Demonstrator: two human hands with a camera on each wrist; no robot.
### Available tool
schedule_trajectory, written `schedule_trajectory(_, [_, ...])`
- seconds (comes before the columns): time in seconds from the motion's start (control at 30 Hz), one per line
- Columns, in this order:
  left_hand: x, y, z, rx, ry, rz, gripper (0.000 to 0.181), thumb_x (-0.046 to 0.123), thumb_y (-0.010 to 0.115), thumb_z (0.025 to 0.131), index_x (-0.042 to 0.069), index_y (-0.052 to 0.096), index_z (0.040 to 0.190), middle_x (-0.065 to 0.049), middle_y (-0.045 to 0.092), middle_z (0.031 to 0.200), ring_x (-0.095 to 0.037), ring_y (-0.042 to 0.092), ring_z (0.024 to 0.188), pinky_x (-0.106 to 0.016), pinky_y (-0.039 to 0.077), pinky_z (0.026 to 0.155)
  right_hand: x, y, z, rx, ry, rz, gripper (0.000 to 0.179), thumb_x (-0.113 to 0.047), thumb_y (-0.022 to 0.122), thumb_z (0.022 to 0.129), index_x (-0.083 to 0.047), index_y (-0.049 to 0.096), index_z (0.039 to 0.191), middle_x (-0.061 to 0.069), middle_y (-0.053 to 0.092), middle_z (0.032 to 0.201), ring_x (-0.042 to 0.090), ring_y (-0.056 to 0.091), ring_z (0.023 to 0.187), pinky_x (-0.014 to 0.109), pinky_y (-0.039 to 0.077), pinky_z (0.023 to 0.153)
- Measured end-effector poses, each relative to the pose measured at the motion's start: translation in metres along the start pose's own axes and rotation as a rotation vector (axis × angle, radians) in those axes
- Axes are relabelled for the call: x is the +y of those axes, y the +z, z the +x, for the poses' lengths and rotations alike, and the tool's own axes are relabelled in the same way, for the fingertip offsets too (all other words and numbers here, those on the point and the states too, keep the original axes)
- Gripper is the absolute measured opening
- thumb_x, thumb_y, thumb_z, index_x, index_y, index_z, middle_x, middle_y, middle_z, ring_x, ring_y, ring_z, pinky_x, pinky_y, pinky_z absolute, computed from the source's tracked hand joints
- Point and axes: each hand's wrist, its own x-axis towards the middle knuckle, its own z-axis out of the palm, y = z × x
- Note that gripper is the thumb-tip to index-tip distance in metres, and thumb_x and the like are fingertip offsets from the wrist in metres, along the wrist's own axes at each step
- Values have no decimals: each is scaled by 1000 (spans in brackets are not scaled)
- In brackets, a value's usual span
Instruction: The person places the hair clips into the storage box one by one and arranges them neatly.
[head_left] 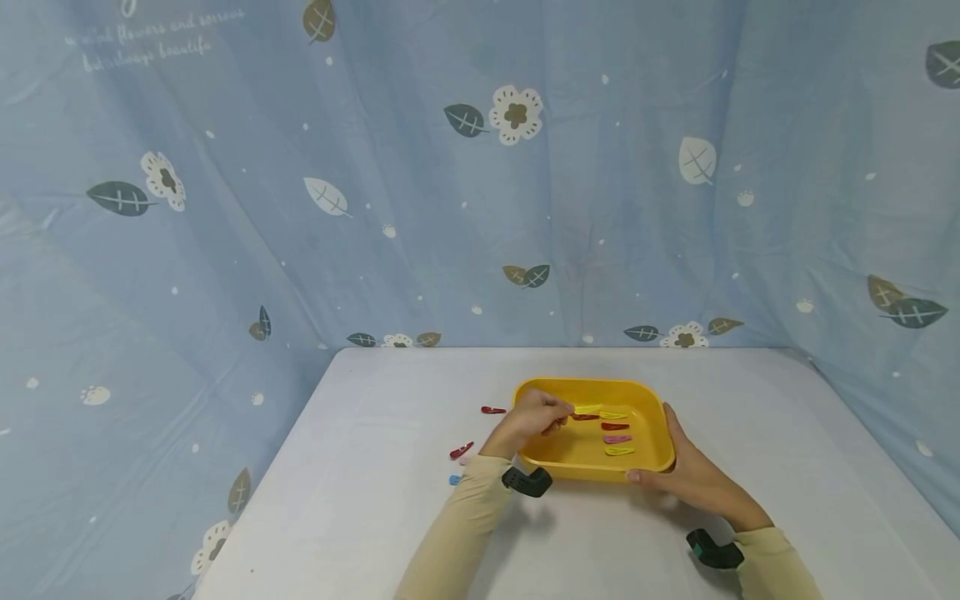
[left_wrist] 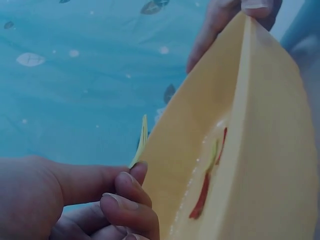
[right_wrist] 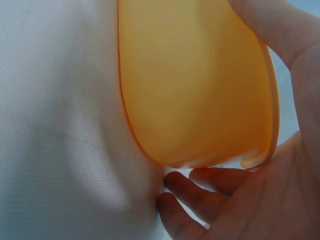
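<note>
My left hand (head_left: 531,418) pinches a yellow snap hair clip (left_wrist: 142,140) between thumb and forefinger, above the left part of a yellow plastic tray (head_left: 562,450). The clip points up from the fingertips in the left wrist view. Inside the tray lie a dark red clip (head_left: 585,417), a yellow clip (head_left: 613,415), a red clip (head_left: 615,427), a pink clip (head_left: 617,438) and another yellow clip (head_left: 619,451). At the tray's right front corner, my right hand (head_left: 697,477) grips the wall, thumb at the front and fingers along the right side.
Left of the tray, a red clip (head_left: 493,410), a second red clip (head_left: 461,451) and a blue clip (head_left: 455,480) lie on the white table (head_left: 360,500). The left forearm partly covers a pale pink piece there. A blue patterned curtain (head_left: 420,183) hangs behind the table.
</note>
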Motion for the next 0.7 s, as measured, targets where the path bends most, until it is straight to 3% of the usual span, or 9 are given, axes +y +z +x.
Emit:
schedule_trajectory(0.4, [-3, 7, 2, 52, -44, 60, 30, 16, 66, 101, -13, 74, 100, -3, 56, 69, -9, 40, 55, -23, 32, 55, 1, 0, 1, -5, 2, -3, 136, -48, 81, 85, -6, -25, 161, 33, 3, 169, 55, 23, 152, 74, 26, 116])
schedule_trajectory(0.7, [-6, 10, 4, 49, -56, 119, 23, 15, 66, 100, -4, 78, 95, 0, 57, 68, -8, 41, 55, -19, 34, 55, 1, -1, 0, -6, -1, -5, 136, -48, 80, 86, -6, -25, 161, 34, 3, 169, 55, 24, 151, 74, 27, 115])
